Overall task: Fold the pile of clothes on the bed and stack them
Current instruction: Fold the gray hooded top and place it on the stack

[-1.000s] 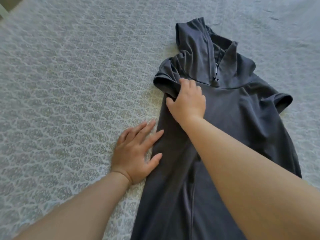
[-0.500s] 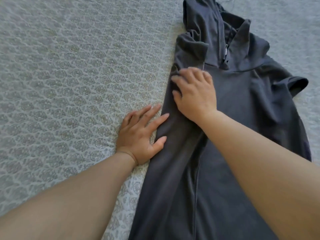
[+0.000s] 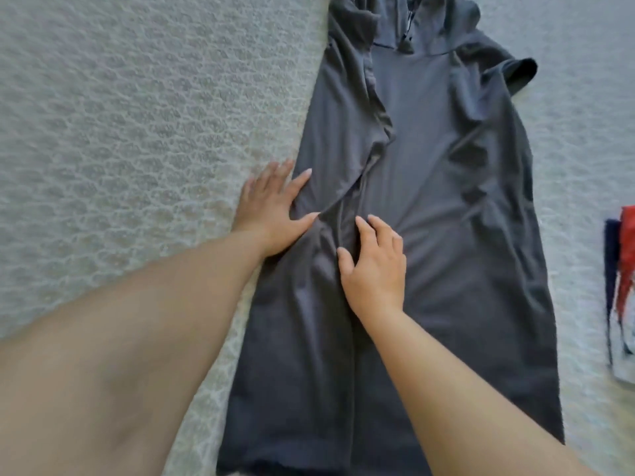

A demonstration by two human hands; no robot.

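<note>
Dark grey hooded dress lies lengthwise on bed, hood at 12 o'clock, hem at 6. Left side panel looks folded in toward middle; right side with sleeve at 2 o'clock not folded yet, so early days on this one. Left hand flat, fingers spread, pressing folded edge. Right hand loosely curled, fingertips bunching cloth mid-dress, no real grip. Red-navy-white garment at 3 o'clock, folded or not, can't tell. No containers anywhere.

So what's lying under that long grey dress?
The grey dress lies on the patterned bedspread, with both hands on top. Anything else under it is covered.
</note>
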